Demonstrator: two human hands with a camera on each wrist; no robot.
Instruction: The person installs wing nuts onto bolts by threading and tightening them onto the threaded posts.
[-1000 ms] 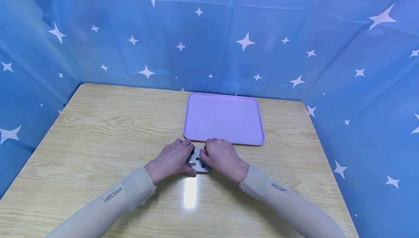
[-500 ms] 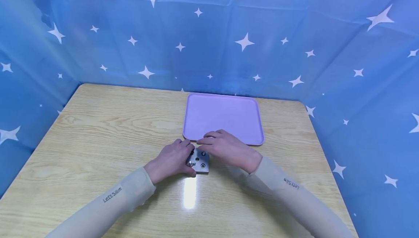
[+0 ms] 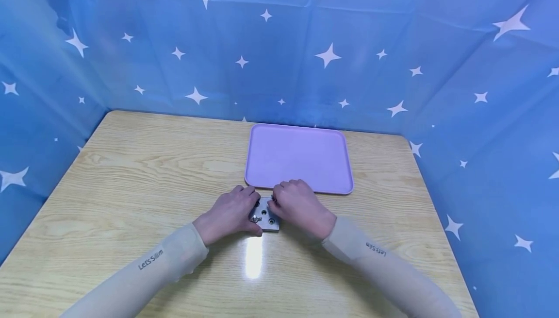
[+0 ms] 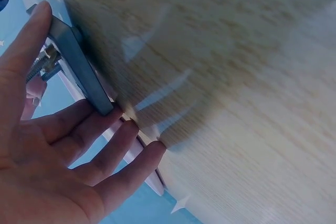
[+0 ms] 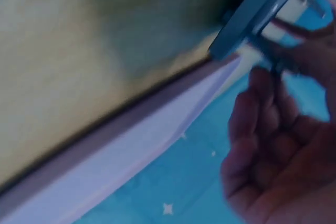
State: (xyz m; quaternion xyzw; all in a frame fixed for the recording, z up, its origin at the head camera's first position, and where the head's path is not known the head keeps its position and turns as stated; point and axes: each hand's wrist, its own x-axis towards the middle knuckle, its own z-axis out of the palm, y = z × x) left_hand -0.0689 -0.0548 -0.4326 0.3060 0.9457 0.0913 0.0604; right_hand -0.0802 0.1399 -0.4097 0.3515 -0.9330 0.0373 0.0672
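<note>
A starry blue backdrop hangs behind the wooden counter. Just my side of the purple tray, the left hand clasps the metal plate, while the right hand has its grip pinching a dark fastener; I'd brace firmly and twist squarely.

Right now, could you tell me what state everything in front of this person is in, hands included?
Metal plate: level, holes visible on top
Left hand: gripping the plate's left side
Right hand: fingers curled at the plate's far right corner
Far-right fastener: pinched by the right hand, mostly hidden
Near-left fastener: standing on the plate
Purple tray: flat, rim up
Starry curtain: hanging, lightly creased
</note>
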